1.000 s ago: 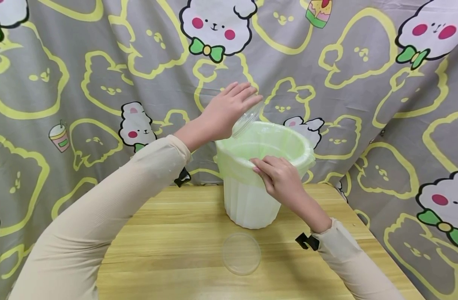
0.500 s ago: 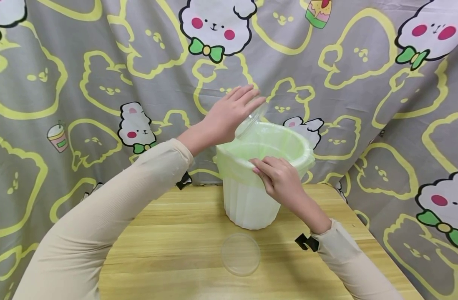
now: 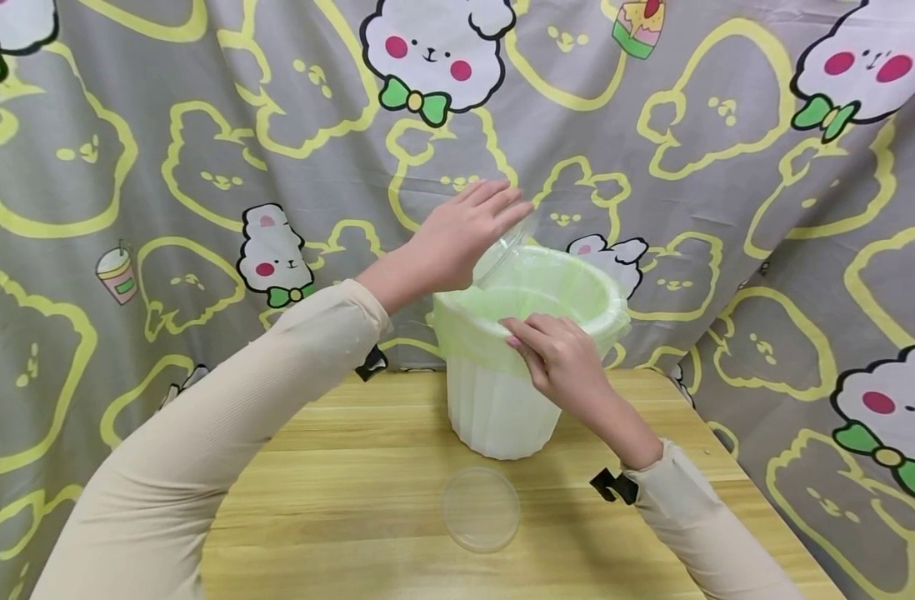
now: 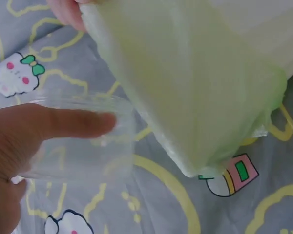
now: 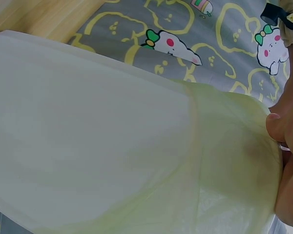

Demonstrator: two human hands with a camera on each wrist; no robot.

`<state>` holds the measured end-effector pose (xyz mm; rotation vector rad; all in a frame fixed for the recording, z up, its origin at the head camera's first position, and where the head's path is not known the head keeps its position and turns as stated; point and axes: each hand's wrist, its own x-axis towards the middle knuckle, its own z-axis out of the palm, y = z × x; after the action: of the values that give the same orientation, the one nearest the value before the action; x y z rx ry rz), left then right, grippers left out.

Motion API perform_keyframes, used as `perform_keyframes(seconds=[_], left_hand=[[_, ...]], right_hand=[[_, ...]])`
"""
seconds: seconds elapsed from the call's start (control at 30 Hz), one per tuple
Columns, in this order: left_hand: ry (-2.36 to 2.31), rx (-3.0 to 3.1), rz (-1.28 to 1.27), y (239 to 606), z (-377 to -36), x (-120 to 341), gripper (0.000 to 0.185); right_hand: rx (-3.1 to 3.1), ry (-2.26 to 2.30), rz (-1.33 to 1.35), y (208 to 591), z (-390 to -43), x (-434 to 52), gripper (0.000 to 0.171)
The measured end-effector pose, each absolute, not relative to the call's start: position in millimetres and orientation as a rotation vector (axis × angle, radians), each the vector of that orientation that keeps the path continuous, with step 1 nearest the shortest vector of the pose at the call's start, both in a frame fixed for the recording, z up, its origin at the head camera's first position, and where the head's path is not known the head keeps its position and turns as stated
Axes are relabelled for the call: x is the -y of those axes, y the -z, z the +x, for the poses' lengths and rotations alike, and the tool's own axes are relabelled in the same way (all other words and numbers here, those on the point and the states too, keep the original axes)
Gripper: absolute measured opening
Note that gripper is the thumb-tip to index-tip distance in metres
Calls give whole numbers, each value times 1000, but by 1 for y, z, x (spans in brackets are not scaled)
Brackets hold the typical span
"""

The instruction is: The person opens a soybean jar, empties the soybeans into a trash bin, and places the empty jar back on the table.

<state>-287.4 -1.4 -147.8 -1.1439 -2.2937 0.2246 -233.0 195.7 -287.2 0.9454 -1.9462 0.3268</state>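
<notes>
A white ribbed bin (image 3: 495, 417) lined with a pale green bag (image 3: 457, 329) stands on the wooden table (image 3: 337, 483). My left hand (image 3: 465, 229) holds a clear plastic container (image 3: 505, 244) tilted over the bin's back-left rim. In the left wrist view a finger (image 4: 63, 122) lies across that clear container (image 4: 88, 151), beside the green bag (image 4: 195, 87). My right hand (image 3: 558, 358) grips the bin's front rim over the bag; its thumb (image 5: 278, 127) presses on the liner (image 5: 224, 161). The inside of the bin is hidden from me.
A clear round lid (image 3: 481, 508) lies flat on the table in front of the bin. A grey cartoon-print curtain (image 3: 202, 150) hangs close behind and wraps round the right side. The table's right edge (image 3: 735, 479) is near my right forearm.
My left hand has dropped a little with the clear container, bringing it nearer the bin's rim. The right hand, bin and lid have stayed put.
</notes>
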Motion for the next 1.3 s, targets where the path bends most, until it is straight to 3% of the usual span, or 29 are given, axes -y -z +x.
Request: perform_keyframes(seconds=[0.13,0.43,0.63,1.3], left_hand=[[-202,2293,-1135,147,-289,7,89],[59,2329,-1024,131,-288,34,122],[327,2355,-937,137,-282,62,124],[1153,2400,-752,232,-258,133,119]], right_hand=[[1940,-331,950,288,-233,-194,20],[1937,-337,957,289,-234,-193,21],[1934,-335,961,288,-234,-193,21],[1943,-344,954,288,-234,-196,25]])
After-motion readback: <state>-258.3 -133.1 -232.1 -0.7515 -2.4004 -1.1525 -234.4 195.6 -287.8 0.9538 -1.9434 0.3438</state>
